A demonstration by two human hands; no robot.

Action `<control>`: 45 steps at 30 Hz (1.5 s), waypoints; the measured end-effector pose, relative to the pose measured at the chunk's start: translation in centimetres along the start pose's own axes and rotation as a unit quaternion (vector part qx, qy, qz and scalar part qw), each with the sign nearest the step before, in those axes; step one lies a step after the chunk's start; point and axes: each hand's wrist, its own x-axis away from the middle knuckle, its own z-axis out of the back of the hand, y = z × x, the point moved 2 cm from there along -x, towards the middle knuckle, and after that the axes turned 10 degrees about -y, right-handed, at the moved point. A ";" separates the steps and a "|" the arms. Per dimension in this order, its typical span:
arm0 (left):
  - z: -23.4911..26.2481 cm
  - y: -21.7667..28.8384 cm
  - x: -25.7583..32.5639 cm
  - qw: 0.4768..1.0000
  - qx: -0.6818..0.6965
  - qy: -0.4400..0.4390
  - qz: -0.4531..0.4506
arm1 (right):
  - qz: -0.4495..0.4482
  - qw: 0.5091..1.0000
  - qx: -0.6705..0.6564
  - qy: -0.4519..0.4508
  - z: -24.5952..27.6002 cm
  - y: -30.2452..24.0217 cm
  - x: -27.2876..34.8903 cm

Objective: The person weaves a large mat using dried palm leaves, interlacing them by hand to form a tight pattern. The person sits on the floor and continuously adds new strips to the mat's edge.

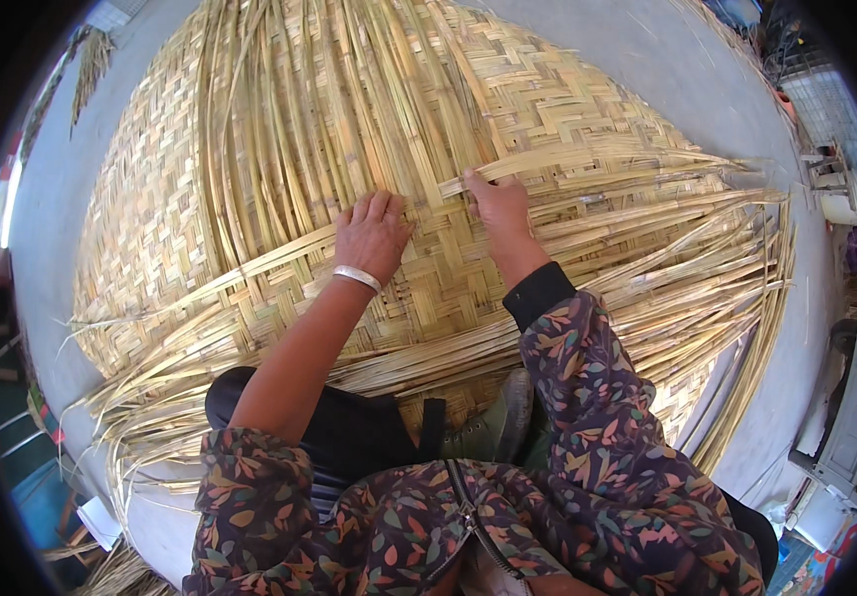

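A large mat (pixel 538 104) woven from flat yellow-tan reed strips spreads out in front of me. Long loose reed strips (pixel 299 119) run over it away from me, in a wide bundle. My left hand (pixel 374 233), with a silver bangle at the wrist, lies palm down on the weave, its fingers over the near part of the bundle. My right hand (pixel 499 207) pinches a flat reed strip (pixel 548 161) between thumb and forefinger. That strip crosses the bundle sideways. Another length of crosswise strip (pixel 280 260) comes out to the left of my left hand.
Loose reeds (pixel 667 268) fan out to the right, and more reed ends (pixel 160 417) spread at the left. A shoe (pixel 493 422) shows by my lap. Grey floor (pixel 637 50) surrounds the mat. A grey-white panel (pixel 851 397) and assorted items stand at the right edge.
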 end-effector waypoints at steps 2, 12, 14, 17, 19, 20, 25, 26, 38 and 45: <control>-0.8 0.4 0.1 0.999 -0.013 0.031 -0.003 | 0.042 0.986 0.150 0.052 -0.4 0.9 -0.7; -1.3 0.8 0.2 0.996 -0.048 0.071 -0.032 | 0.046 0.945 0.301 0.122 -0.9 0.0 1.2; -1.1 0.7 0.4 0.996 -0.042 0.067 -0.032 | 0.054 0.943 0.301 0.129 -1.1 -0.2 2.3; -1.2 0.9 0.8 0.997 -0.033 0.064 -0.028 | 0.032 0.941 0.316 0.118 -1.3 -0.7 3.3; -1.5 1.0 0.8 0.997 -0.025 0.065 -0.024 | 0.056 0.929 0.343 0.128 -0.8 -0.4 2.8; -1.4 0.8 1.0 0.997 -0.006 0.069 -0.021 | 0.069 0.923 0.355 0.131 -0.5 0.0 2.2; -1.9 -0.3 4.1 0.989 0.022 0.147 0.023 | -0.039 0.993 0.108 0.029 0.1 0.5 3.0; -1.9 -1.0 4.3 0.988 0.030 0.140 0.053 | -0.070 0.997 0.022 -0.003 -0.2 0.1 4.2; 0.5 -7.1 -3.3 0.953 0.203 -0.018 0.224 | 0.126 0.921 0.259 -0.260 -3.3 0.0 3.1; 0.4 -8.0 -6.8 0.822 0.456 -0.154 0.305 | -0.029 0.941 0.078 -0.329 -3.1 0.1 0.8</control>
